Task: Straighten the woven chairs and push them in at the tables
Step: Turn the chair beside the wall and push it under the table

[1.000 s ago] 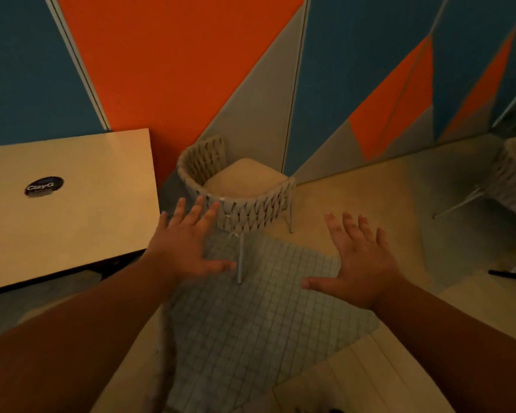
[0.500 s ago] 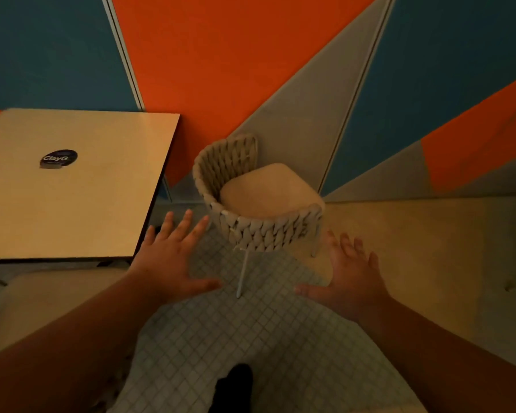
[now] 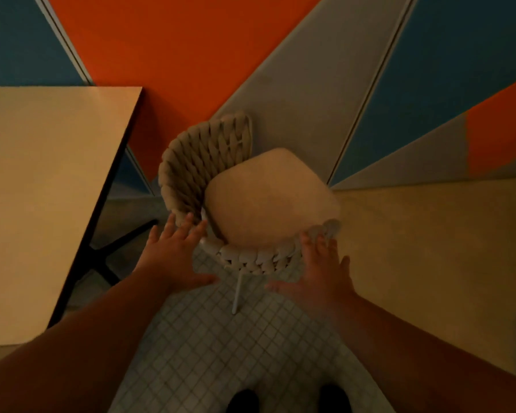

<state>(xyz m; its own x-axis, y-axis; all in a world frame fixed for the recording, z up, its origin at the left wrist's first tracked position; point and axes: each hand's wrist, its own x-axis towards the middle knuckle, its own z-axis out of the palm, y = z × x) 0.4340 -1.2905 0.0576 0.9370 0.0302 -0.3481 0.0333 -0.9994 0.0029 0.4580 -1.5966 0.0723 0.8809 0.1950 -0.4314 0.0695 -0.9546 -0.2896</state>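
Although the wall of blue, orange and grey angled panels (image 3: 191,55) fills the far side of the view, the work sits lower, on the floor of small pale square tiles (image 3: 221,353). Next in size is the square tan-topped table with a dark edge and black base (image 3: 42,204), standing at the left. Just to its right, and apart from it, stands the pale woven rope chair with a beige seat cushion and thin white legs (image 3: 245,257), turned at an angle so its curved back faces the table and the person rather than squaring up to the table edge. It is not pushed in.

Both arms reach toward it. The left hand (image 3: 173,254) is spread wide, fingertips at or just short of the woven back on the chair's left side (contact is hard to judge through the blur). The right hand (image 3: 322,272) is likewise spread, its fingers at the end of the woven rim on the right. Neither has closed on anything.

To do this step well, I would judge it best to grip the rim on both sides at once, lift slightly so the thin legs do not drag on the tile joints, swing the seat opening toward the table, then slide it under evenly.

No legible writing or brand is visible anywhere.
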